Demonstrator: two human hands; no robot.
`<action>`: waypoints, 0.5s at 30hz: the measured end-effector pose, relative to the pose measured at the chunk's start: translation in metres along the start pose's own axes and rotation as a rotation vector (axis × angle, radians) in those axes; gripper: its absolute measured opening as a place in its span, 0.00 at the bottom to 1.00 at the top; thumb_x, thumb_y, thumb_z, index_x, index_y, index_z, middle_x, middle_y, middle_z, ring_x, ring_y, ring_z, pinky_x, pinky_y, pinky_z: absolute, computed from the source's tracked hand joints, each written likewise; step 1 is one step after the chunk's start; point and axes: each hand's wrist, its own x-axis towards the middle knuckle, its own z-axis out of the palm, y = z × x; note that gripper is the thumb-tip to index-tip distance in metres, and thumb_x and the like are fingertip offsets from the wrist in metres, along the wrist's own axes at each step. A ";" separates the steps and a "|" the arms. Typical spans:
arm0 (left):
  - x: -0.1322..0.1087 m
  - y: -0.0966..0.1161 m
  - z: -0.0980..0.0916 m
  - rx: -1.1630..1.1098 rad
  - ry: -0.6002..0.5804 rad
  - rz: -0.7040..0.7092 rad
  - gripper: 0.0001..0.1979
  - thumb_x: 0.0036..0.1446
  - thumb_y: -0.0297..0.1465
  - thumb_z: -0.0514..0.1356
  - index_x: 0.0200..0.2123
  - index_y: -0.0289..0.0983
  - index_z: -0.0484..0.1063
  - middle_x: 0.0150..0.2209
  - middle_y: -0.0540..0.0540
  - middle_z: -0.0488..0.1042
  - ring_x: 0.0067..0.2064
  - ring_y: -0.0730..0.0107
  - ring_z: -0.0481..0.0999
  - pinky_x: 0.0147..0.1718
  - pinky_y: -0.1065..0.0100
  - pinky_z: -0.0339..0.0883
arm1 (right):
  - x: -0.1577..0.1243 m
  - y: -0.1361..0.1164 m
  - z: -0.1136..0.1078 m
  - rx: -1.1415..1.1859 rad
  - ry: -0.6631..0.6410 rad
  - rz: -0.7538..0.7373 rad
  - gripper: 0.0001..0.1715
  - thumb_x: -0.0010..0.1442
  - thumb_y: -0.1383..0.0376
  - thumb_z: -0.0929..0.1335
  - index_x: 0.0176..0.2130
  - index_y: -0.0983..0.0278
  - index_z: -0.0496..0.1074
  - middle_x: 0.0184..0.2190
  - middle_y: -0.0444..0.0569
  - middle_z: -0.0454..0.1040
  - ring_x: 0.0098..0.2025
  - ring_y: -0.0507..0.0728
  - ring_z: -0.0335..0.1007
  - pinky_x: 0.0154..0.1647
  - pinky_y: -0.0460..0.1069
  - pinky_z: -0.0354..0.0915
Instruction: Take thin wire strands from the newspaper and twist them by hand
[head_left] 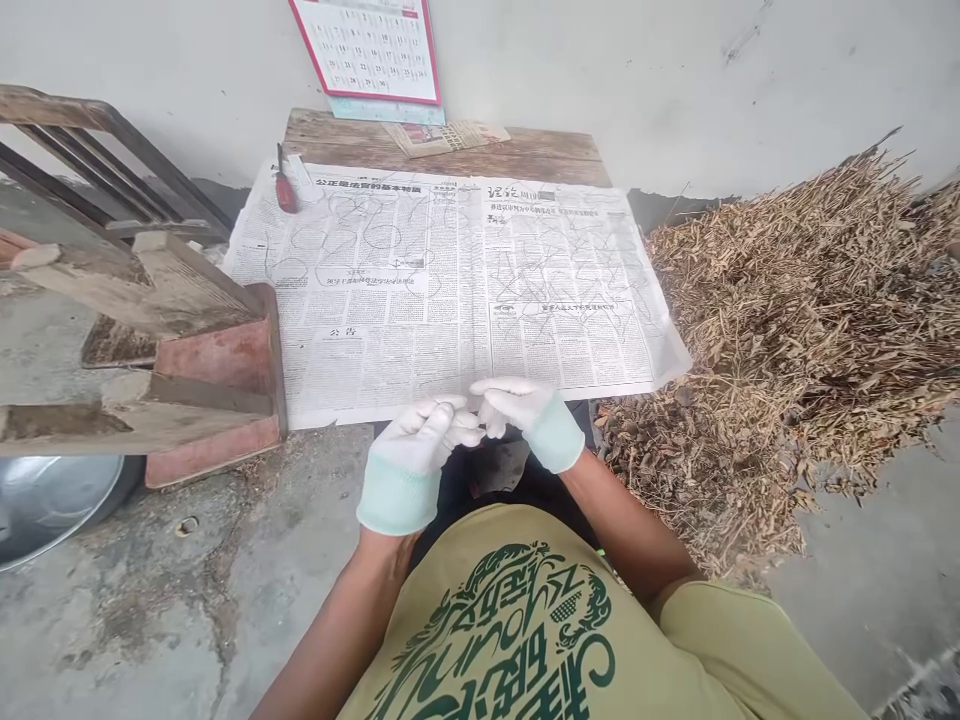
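Both hands wear white gloves with pale green cuffs and are close together at the table's front edge. My left hand [431,435] has thumb and fingers pressed together; anything between them is too small to name. My right hand [519,408] is likewise closed, its fingertips near the left ones, its grip too small to make out. Beyond them a newspaper [382,350] covers most of the wooden table [547,158]. Thin dark curved lines, pen marks or fine wires, lie over the sheets; I cannot tell which. A red-handled screwdriver [285,192] rests at the newspaper's upper left.
A calendar [371,50] stands against the wall behind the table. An overturned wooden chair [217,350] is at the left, with a metal basin [56,500] below it. Dry stalks [810,320] are heaped at the right. A small printed paper [450,137] lies at the table's back.
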 end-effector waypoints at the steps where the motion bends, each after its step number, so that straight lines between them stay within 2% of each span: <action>1: 0.000 0.000 0.000 0.000 -0.011 0.006 0.17 0.56 0.40 0.71 0.42 0.33 0.79 0.33 0.42 0.82 0.30 0.66 0.81 0.37 0.63 0.78 | 0.002 0.001 -0.002 0.021 -0.036 0.005 0.19 0.61 0.53 0.72 0.46 0.63 0.80 0.30 0.46 0.80 0.28 0.51 0.73 0.32 0.49 0.70; 5: 0.000 0.000 -0.002 -0.024 -0.030 0.005 0.16 0.55 0.40 0.71 0.40 0.33 0.79 0.32 0.43 0.82 0.29 0.67 0.80 0.38 0.62 0.78 | 0.014 0.009 -0.012 0.207 -0.166 0.107 0.33 0.57 0.39 0.71 0.44 0.65 0.80 0.30 0.48 0.80 0.26 0.52 0.72 0.28 0.49 0.68; 7: 0.001 0.000 -0.003 -0.030 -0.061 -0.015 0.16 0.54 0.41 0.72 0.38 0.34 0.79 0.30 0.43 0.81 0.28 0.67 0.79 0.37 0.61 0.78 | 0.018 0.012 -0.014 0.235 -0.160 0.107 0.34 0.56 0.39 0.72 0.43 0.66 0.79 0.29 0.47 0.78 0.26 0.52 0.71 0.28 0.49 0.67; 12: 0.002 0.000 -0.005 -0.009 -0.163 -0.046 0.20 0.47 0.44 0.75 0.33 0.34 0.80 0.23 0.46 0.78 0.23 0.68 0.76 0.30 0.62 0.76 | 0.012 -0.001 -0.008 0.088 -0.093 0.037 0.19 0.62 0.52 0.72 0.35 0.66 0.77 0.22 0.44 0.74 0.25 0.51 0.69 0.30 0.48 0.65; 15: 0.001 0.003 -0.007 0.074 -0.145 -0.032 0.21 0.52 0.47 0.72 0.35 0.33 0.80 0.21 0.46 0.77 0.22 0.68 0.75 0.29 0.63 0.74 | 0.008 -0.016 -0.005 -0.012 -0.046 0.055 0.11 0.62 0.61 0.70 0.31 0.66 0.76 0.21 0.44 0.74 0.25 0.51 0.68 0.32 0.48 0.65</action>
